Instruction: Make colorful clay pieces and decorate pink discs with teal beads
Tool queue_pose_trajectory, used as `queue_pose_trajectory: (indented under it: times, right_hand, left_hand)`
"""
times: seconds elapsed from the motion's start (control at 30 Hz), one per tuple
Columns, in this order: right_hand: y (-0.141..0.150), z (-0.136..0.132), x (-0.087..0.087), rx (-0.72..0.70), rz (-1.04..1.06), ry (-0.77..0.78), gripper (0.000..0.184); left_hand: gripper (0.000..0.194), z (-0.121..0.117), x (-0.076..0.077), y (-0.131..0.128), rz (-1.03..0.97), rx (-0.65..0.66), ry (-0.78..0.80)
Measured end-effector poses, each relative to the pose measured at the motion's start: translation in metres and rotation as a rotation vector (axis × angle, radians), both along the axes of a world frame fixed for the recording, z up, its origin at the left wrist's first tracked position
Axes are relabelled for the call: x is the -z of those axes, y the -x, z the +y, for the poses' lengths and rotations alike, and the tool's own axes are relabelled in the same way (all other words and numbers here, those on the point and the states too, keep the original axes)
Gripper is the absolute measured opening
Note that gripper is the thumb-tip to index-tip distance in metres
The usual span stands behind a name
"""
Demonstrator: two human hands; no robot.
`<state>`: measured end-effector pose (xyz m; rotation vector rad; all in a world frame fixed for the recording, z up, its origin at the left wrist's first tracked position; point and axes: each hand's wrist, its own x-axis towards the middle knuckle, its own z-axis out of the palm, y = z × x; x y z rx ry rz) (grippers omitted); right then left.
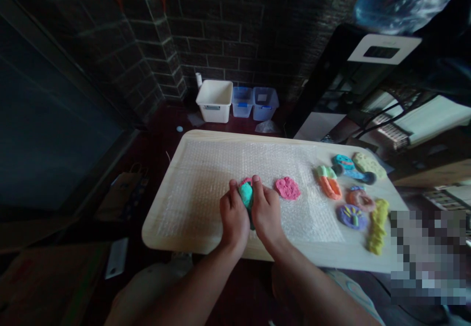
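Pressed between my two hands is a lump of green modelling clay (246,195), with a bit of pink showing at its top edge. My left hand (234,218) wraps its left side, thumb pointing up. From the other side my right hand (265,212) closes on the same lump, its thumb along the top. The undersides of the fingers are hidden. Just right of the hands a flattened, bumpy piece of pink clay (288,188) lies on the bubble wrap (198,184).
Several shaped clay pieces sit at the table's right end, among them an orange-and-green one (330,184), a purple disc (352,216) and a yellow strip (378,227). Beyond the table (158,238), a white basket (215,101) and blue bins (265,104) stand by the wall.
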<state>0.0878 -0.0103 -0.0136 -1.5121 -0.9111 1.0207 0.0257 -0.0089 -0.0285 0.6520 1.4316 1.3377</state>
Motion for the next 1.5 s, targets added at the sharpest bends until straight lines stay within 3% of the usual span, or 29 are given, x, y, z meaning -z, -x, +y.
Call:
queue_pose_trajectory:
  times: [0.1, 0.23, 0.43, 0.57, 0.67, 0.77, 0.87, 0.97, 1.03, 1.1, 1.23, 1.33, 1.43, 1.5]
  right_hand:
    - [0.001, 0.003, 0.000, -0.001, 0.047, 0.043, 0.056]
    - [-0.002, -0.003, 0.001, -0.015, 0.263, 0.113, 0.054]
    - [-0.011, -0.015, -0.004, -0.353, 0.472, 0.040, 0.043]
    - [-0.029, -0.012, -0.002, -0.407, 0.466, 0.046, 0.046]
    - [-0.042, -0.013, 0.003, -0.492, 0.426, 0.066, 0.043]
    - [-0.044, -0.017, 0.003, -0.442, 0.480, 0.081, 0.044]
    - [-0.038, -0.020, -0.003, -0.329, 0.600, 0.065, 0.041]
    - [-0.033, -0.017, -0.008, -0.292, 0.682, 0.044, 0.041]
    - [-0.034, -0.013, -0.007, -0.274, 0.649, 0.019, 0.041]
    - [-0.038, -0.009, -0.006, -0.219, 0.511, -0.052, 0.040]
    - [-0.049, -0.013, -0.008, -0.088, -0.075, -0.255, 0.021]
    - [-0.052, -0.021, -0.013, -0.161, -0.416, -0.340, 0.025]
    - [-0.050, -0.024, -0.011, -0.264, -0.367, -0.332, 0.048]
    - [-0.049, -0.023, -0.008, -0.297, -0.217, -0.282, 0.049]
  left_hand:
    - [0.054, 0.000, 0.004, -0.002, -0.127, -0.058, 0.067]
    - [0.051, 0.002, 0.002, 0.004, -0.315, -0.100, 0.147]
    - [0.051, 0.011, -0.009, 0.024, -0.354, -0.179, 0.150]
    - [0.047, 0.019, -0.013, 0.043, -0.291, 0.032, -0.011]
    - [0.035, 0.019, -0.013, 0.058, 0.124, 0.340, -0.172]
    - [0.033, 0.012, -0.009, 0.064, 0.313, 0.453, -0.184]
    - [0.035, 0.004, -0.008, 0.056, 0.137, 0.357, -0.155]
    - [0.038, 0.002, -0.012, 0.043, -0.279, 0.290, -0.057]
    - [0.039, 0.004, -0.016, 0.038, -0.491, 0.344, 0.004]
    - [0.039, 0.007, -0.019, 0.038, -0.580, 0.426, 0.021]
    - [0.030, 0.009, -0.020, 0.043, -0.584, 0.431, -0.023]
    - [0.021, 0.005, -0.021, 0.043, -0.599, 0.406, -0.041]
    - [0.022, 0.001, -0.023, 0.041, -0.642, 0.430, 0.015]
    - [0.025, 0.001, -0.024, 0.041, -0.606, 0.462, 0.037]
